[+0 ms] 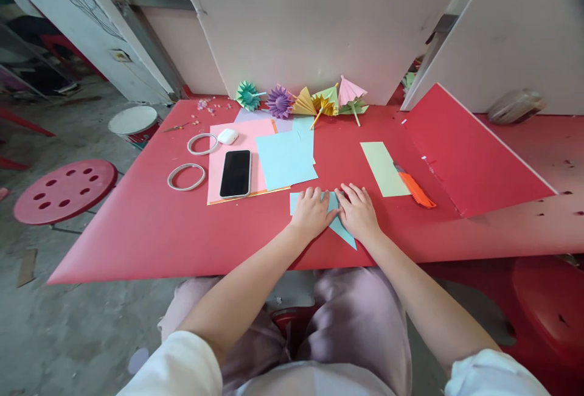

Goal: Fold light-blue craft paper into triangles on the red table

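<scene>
A light blue sheet of paper (343, 235) lies folded on the red table near its front edge, one corner pointing down to the right. Flat on its left part rests my left hand (314, 213), fingers stretched forward and thumb turned inward. My right hand (358, 210) presses on the right side of the paper, fingers spread, its thumb close to the left thumb. Both hands are open and partly hide the sheet. Just beyond them lie larger light blue sheets (287, 162). A pale green strip of paper (384, 170) is to the right, beside an orange utility knife (416, 189).
A phone (236, 173) and a white earbud case (227, 135) sit on pink paper (216, 171). Two white rings of tape (170, 180) lie left. Folded paper umbrellas (279, 103) line the back edge. A red folded board (474, 152) stands at right; a stool (66, 192) is left.
</scene>
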`<state>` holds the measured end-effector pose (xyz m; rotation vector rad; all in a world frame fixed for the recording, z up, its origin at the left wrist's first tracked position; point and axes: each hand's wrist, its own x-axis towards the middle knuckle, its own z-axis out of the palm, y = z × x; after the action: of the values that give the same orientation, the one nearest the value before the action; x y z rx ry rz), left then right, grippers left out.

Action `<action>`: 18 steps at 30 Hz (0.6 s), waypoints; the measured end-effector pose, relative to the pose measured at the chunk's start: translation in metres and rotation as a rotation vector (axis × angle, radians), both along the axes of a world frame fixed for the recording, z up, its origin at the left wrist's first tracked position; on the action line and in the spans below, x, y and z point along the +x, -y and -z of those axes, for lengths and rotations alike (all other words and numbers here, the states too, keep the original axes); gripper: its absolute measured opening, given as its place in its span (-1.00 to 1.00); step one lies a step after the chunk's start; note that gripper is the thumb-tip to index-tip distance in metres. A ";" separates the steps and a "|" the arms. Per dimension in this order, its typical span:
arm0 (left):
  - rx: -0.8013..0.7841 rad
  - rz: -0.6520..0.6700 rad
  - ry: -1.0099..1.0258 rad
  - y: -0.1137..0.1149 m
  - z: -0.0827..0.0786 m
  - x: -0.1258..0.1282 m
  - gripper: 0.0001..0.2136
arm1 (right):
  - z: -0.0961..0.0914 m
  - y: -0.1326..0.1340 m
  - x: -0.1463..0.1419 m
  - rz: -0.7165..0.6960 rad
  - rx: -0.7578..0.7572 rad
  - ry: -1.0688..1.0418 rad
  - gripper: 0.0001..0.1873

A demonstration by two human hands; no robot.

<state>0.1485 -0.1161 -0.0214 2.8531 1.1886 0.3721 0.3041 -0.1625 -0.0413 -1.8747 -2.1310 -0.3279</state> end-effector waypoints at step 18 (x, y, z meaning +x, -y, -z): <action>0.028 -0.070 0.033 0.005 0.006 -0.015 -0.56 | -0.010 -0.003 -0.018 0.068 -0.115 -0.017 -0.59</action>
<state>0.1339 -0.1211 -0.0273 2.8230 1.2907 0.4395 0.2866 -0.1590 -0.0308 -2.0094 -2.1197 -0.2069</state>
